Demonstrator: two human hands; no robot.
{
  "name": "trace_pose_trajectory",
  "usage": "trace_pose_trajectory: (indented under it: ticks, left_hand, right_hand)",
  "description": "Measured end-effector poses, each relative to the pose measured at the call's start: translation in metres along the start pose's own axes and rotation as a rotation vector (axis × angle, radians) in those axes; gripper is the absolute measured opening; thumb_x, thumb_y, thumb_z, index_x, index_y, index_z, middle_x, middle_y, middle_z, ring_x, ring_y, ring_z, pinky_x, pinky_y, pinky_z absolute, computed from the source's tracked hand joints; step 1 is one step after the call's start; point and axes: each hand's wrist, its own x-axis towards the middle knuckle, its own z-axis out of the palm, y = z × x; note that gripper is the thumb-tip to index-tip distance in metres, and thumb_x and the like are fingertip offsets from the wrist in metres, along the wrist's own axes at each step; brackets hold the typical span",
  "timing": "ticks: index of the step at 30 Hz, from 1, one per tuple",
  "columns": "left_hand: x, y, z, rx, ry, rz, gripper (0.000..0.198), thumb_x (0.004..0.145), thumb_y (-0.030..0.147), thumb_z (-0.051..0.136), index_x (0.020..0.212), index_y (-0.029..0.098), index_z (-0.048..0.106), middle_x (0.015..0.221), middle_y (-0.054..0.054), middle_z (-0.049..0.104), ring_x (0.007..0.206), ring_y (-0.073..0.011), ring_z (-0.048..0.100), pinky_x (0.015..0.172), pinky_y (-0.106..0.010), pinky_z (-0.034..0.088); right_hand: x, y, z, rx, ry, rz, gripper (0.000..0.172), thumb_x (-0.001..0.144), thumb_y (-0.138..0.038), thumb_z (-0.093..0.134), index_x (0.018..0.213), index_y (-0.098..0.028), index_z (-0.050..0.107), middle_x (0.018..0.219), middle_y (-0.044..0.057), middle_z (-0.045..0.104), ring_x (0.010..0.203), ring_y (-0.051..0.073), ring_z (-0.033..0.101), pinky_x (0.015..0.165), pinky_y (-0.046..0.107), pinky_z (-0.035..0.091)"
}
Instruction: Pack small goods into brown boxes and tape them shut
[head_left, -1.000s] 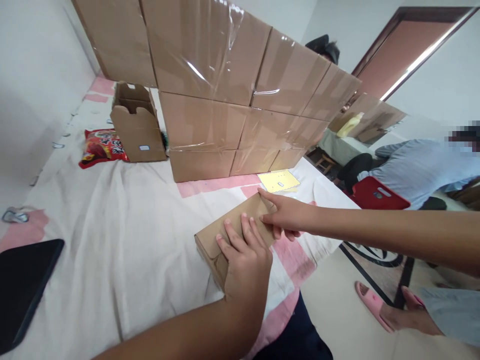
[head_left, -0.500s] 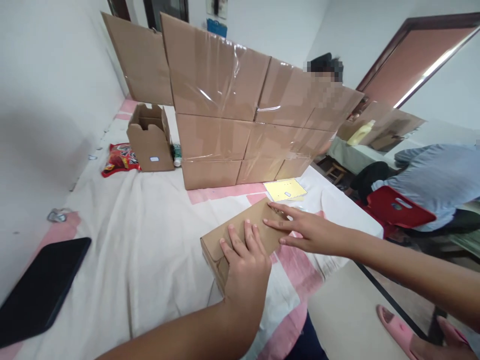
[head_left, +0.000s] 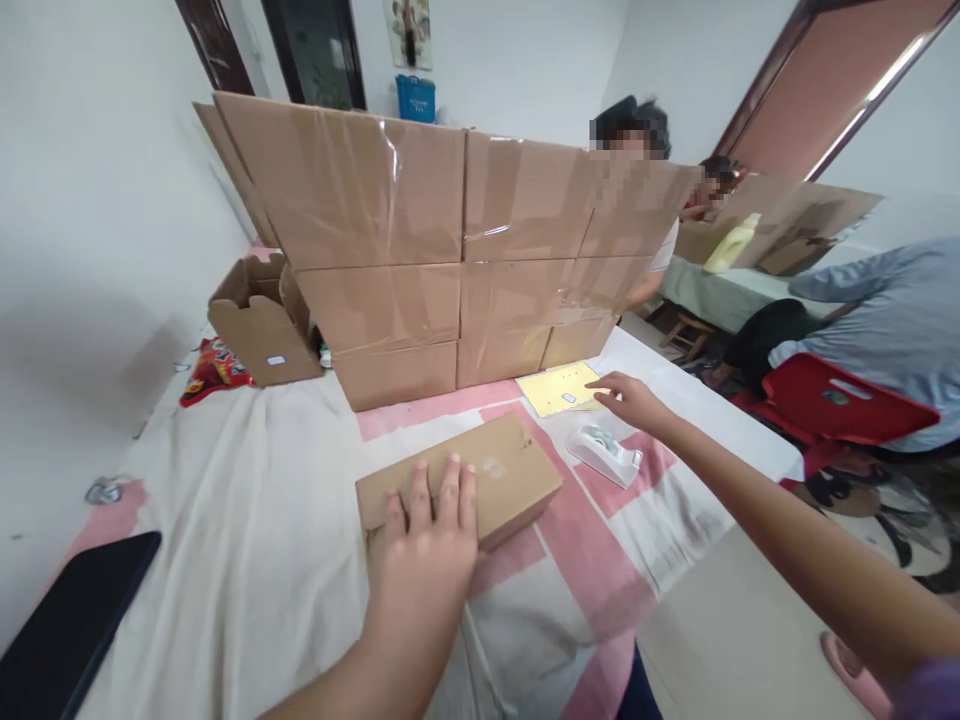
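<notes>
A closed brown cardboard box (head_left: 517,475) lies flat on the cloth-covered table. My left hand (head_left: 427,540) rests on its lid near the left end, fingers stretched out. Farther off, my right hand (head_left: 634,400) is at the right edge of a yellow sheet (head_left: 551,388) with a small white label. Its fingers are extended and slightly bent; whether they touch the sheet I cannot tell. Between the box and my right forearm sits a white tape dispenser (head_left: 604,455) with a roll of clear tape.
A tall taped cardboard screen (head_left: 405,250) stands across the table. Left of it are an open carton (head_left: 274,345) and a red food packet (head_left: 217,370). A black tablet-like slab (head_left: 82,620) lies at front left. People sit beyond the screen and on a red chair (head_left: 847,400).
My right hand has left the box and moved away to the yellow sheet, uncovering the tape dispenser. My left hand stays on the box. The camera view has shifted.
</notes>
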Motion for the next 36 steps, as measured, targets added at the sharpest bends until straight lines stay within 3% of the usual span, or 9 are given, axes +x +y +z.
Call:
trace_pose_trajectory:
  ticks: [3,7,11,16,24,30,33,36]
  left_hand:
    - [0.006,-0.008,-0.005,-0.003,-0.057,0.002,0.062,0.084,0.023,0.07,0.144,0.021,0.056,0.152,-0.01,0.051,0.134,-0.0417,0.055,0.099,-0.056,0.056]
    - [0.009,-0.007,-0.009,0.042,-0.078,0.003,0.066,0.082,0.026,0.074,0.145,0.022,0.055,0.152,-0.007,0.051,0.135,-0.0389,0.054,0.102,-0.054,0.055]
    - [0.008,-0.006,-0.006,0.056,-0.068,0.009,0.066,0.081,0.028,0.075,0.144,0.023,0.056,0.152,-0.006,0.051,0.134,-0.039,0.056,0.102,-0.054,0.056]
    - [0.007,-0.008,-0.003,0.013,-0.064,0.0,0.064,0.084,0.031,0.073,0.145,0.024,0.055,0.153,-0.006,0.051,0.135,-0.0396,0.054,0.101,-0.055,0.056]
    - [0.007,-0.007,-0.002,0.023,-0.081,0.012,0.062,0.086,0.026,0.069,0.146,0.024,0.054,0.154,-0.006,0.049,0.136,-0.0404,0.053,0.102,-0.057,0.055]
    - [0.006,-0.011,0.001,0.038,-0.056,0.028,0.064,0.086,0.032,0.07,0.147,0.022,0.052,0.153,-0.007,0.051,0.135,-0.0394,0.054,0.1,-0.054,0.056]
    - [0.005,-0.017,0.006,0.045,-0.033,0.069,0.062,0.089,0.038,0.066,0.148,0.022,0.051,0.153,-0.005,0.051,0.134,-0.0378,0.055,0.098,-0.051,0.057]
    - [0.002,-0.025,0.01,0.058,0.018,0.077,0.058,0.094,0.042,0.059,0.148,0.022,0.051,0.155,-0.002,0.048,0.135,-0.0338,0.055,0.1,-0.047,0.056]
  right_hand:
    - [0.029,0.03,0.028,0.023,-0.063,0.006,0.036,0.09,-0.019,0.058,0.122,-0.013,0.074,0.118,0.015,0.065,0.089,0.021,0.066,0.093,0.035,0.051]
    - [0.048,0.04,0.051,0.066,-0.149,-0.025,0.039,0.083,-0.017,0.064,0.121,-0.013,0.074,0.117,0.014,0.062,0.091,0.021,0.064,0.092,0.032,0.05]
    - [0.061,0.042,0.055,0.086,-0.201,-0.029,0.034,0.075,-0.013,0.066,0.108,-0.013,0.075,0.113,0.013,0.062,0.087,0.02,0.06,0.081,0.029,0.05]
    - [0.068,0.04,0.055,0.099,-0.212,0.013,0.011,0.07,-0.013,0.064,0.08,-0.014,0.067,0.094,0.009,0.064,0.078,0.017,0.057,0.073,0.027,0.046]
    - [0.064,0.038,0.058,0.182,-0.17,0.194,0.013,0.065,-0.019,0.065,0.076,-0.018,0.058,0.068,0.0,0.058,0.064,0.014,0.052,0.062,0.026,0.04]
    - [0.055,0.017,0.043,0.381,-0.124,0.286,0.027,0.061,-0.034,0.075,0.057,-0.02,0.052,0.056,-0.001,0.054,0.057,0.013,0.047,0.057,0.028,0.035]
    - [0.034,-0.011,0.031,0.532,-0.064,0.273,0.039,0.065,-0.05,0.076,0.061,-0.02,0.051,0.058,-0.002,0.051,0.057,0.012,0.044,0.057,0.028,0.034]
    - [0.006,-0.05,0.026,0.911,-0.102,0.229,0.045,0.068,-0.055,0.079,0.071,-0.02,0.053,0.061,-0.005,0.048,0.056,0.01,0.042,0.055,0.025,0.031]
